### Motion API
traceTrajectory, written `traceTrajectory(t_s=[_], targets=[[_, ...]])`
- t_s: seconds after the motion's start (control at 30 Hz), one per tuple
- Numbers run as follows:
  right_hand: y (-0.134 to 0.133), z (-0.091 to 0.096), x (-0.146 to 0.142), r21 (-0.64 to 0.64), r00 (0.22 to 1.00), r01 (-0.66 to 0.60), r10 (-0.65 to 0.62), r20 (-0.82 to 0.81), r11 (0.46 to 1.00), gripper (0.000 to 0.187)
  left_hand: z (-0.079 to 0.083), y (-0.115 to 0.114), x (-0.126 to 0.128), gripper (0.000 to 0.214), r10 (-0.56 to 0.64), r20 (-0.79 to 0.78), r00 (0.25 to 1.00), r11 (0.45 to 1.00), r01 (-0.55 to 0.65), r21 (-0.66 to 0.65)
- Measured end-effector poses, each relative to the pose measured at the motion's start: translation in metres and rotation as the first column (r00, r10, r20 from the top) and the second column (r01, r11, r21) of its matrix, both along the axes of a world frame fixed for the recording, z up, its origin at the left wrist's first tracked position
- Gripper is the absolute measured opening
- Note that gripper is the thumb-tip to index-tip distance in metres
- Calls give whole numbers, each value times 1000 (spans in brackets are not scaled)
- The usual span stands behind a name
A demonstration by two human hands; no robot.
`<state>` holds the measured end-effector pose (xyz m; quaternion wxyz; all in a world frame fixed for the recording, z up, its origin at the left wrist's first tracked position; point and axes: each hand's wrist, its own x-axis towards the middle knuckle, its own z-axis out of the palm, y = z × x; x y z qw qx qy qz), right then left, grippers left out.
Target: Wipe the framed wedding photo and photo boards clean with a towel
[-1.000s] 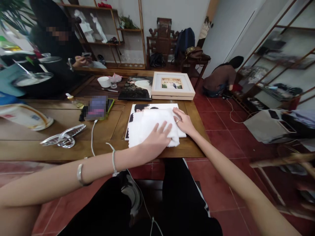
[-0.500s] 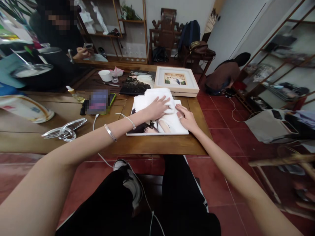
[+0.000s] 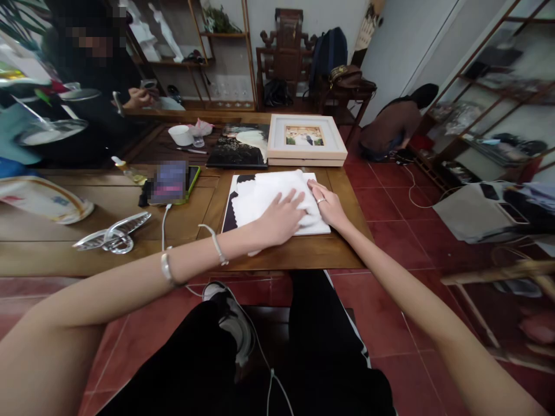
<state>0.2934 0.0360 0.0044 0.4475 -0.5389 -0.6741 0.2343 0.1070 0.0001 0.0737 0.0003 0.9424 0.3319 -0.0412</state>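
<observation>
A white cloth (image 3: 264, 193) lies spread over a large photo print (image 3: 230, 202) on the near right part of the wooden table (image 3: 191, 231). My left hand (image 3: 280, 216) presses flat on the cloth, fingers stretched out. My right hand (image 3: 327, 203), wearing a ring, rests flat on the print's right edge beside the cloth, fingers extended and touching the cloth.
Behind the print lie a white-framed photo (image 3: 306, 138) and a dark photo album (image 3: 238, 151). A phone (image 3: 170, 182) with a white cable, a silver ornament (image 3: 110, 236), a white cup (image 3: 181, 134) and a plate (image 3: 43, 199) sit to the left. One person sits at far left, another crouches at back right.
My left hand has drawn the cloth from the far end of the print back toward me, so the cloth now covers most of the print. My right hand stayed on the right edge.
</observation>
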Motion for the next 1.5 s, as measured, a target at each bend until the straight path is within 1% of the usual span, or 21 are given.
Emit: traceTrajectory(t_s=[0.07,0.13,0.2,0.3,0.37,0.47,0.53,0.57,0.63,0.73,0.83,0.87,0.9,0.97,1.1,1.13,1.2,1.23,1.3,1.37,1.5], targets=[[0,0,1,-17,998,15,-16,-56,1000,51,-2,18,13,39,104,8,995,995,-104,0],[0,-1,2,-39,991,36,-40,-125,999,54,-5,27,26,42,167,7,986,986,-167,-8],[2,-2,4,-59,978,51,-62,-199,997,54,-7,23,36,42,158,15,987,987,-158,-10],[4,-3,6,-80,960,57,-76,-269,995,54,-8,-2,37,38,72,24,997,997,-71,-9],[5,-3,6,-77,965,59,-77,-252,995,52,-7,-25,28,39,-15,39,999,1000,15,-3],[3,-2,4,-41,992,56,-60,-115,998,45,-7,-54,2,38,-126,68,990,992,124,30],[2,-1,3,-17,999,34,-34,10,999,42,-7,-64,-19,37,-132,59,990,991,130,25],[2,0,3,-8,998,24,-24,62,1000,42,-7,-64,-30,39,-118,51,992,993,117,14],[1,-1,3,3,991,12,-12,132,1000,44,-6,-54,-51,45,-75,35,997,997,75,-13],[1,-2,2,18,987,12,-15,162,1000,46,-5,-17,-78,51,2,12,1000,1000,-1,-28],[1,-2,2,27,985,13,-18,169,1000,47,-4,21,-92,49,48,-9,999,998,-48,-42],[0,-2,2,25,985,15,-19,174,1000,47,-3,27,-95,50,57,-19,998,997,-57,-48],[0,-1,3,22,984,16,-19,179,1000,47,-3,28,-96,51,64,-31,997,996,-65,-54],[0,-1,3,20,983,16,-20,185,1000,46,-2,16,-99,54,70,-56,996,996,-73,-60],[2,-2,2,39,981,17,-24,195,999,46,4,-35,-108,56,22,-70,997,993,-30,-114],[2,-3,2,43,980,18,-26,198,999,46,7,-44,-111,57,9,-75,997,990,-20,-139],[2,-4,1,46,979,17,-26,200,999,46,12,-49,-116,60,-11,-86,996,982,-5,-191],[3,-4,1,46,980,16,-25,198,999,46,14,-45,-117,61,-18,-86,996,978,0,-209],[2,-4,2,47,981,13,-21,192,999,46,16,-24,-117,60,-23,-73,997,976,7,-218],[2,-4,2,49,982,11,-20,188,999,46,13,6,-115,57,-11,-57,998,983,1,-185],[2,-4,4,42,983,6,-14,182,999,47,2,70,-108,50,23,34,999,998,-21,-60]])
